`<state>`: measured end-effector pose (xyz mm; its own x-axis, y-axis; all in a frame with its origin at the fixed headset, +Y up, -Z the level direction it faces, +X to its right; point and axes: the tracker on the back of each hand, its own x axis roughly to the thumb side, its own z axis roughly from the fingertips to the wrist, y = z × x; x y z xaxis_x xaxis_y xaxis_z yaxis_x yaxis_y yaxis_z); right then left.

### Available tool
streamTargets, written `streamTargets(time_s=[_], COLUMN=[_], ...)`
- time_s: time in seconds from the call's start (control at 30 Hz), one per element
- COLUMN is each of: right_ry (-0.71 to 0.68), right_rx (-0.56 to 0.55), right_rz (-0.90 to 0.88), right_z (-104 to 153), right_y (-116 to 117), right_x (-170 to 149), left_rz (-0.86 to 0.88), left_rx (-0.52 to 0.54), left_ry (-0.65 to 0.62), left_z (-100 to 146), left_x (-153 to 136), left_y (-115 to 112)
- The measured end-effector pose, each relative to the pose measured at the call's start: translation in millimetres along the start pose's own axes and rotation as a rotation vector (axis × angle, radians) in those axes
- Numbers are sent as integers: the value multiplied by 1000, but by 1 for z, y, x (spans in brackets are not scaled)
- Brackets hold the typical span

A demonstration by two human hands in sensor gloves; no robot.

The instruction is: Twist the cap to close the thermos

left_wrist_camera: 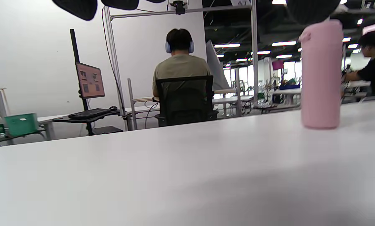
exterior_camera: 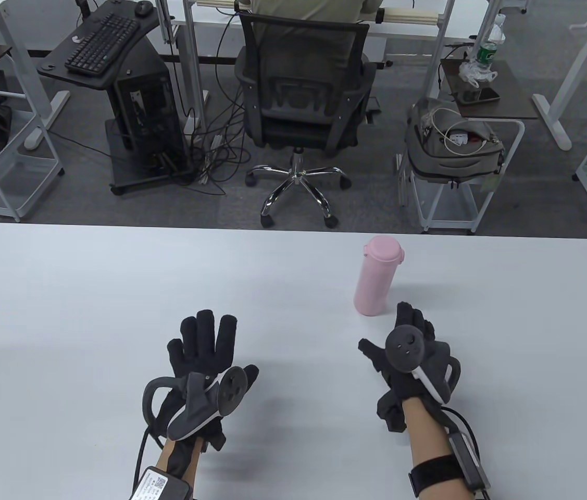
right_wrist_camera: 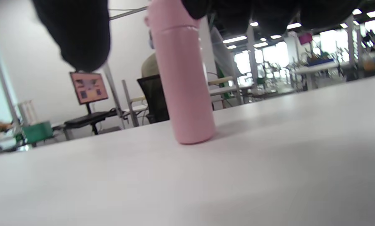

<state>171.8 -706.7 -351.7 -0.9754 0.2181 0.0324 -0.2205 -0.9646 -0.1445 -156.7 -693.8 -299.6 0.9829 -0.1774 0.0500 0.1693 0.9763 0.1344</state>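
The thermos (exterior_camera: 375,278) stands upright on the tabletop (exterior_camera: 90,291), long axis vertical, cap (exterior_camera: 383,249) seated on top. It lies just ahead of the right hand (exterior_camera: 412,359), not touching it, and well apart from the left hand (exterior_camera: 204,364), ahead and to that hand's right. Both hands are open and hold nothing; fingers are spread. The right hand is nearer and is judged best placed to reach the thermos first.
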Motion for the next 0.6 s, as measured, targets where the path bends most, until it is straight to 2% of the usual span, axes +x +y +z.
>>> streamTargets(time_s=[0.07,0.13,0.2,0.27,0.6], right_ry=[-99,-154,-195,-222,-262], right_rx=[-23,-42,-76,-59,5], right_rz=[180,275,307,338,370], right_z=[23,38,47,51,55], right_y=[-3,-2,1,6,19], right_x=[19,32,39,42,40], left_rz=[-81,-89,-86,-136,-148], left_rx=[-31,-72,-53,-110,-111], left_ry=[22,23,25,31,28], left_z=[4,7,9,7,9], left_x=[-4,-7,-9,-11,-11], left_y=[-14,-27,-39,-45,-50])
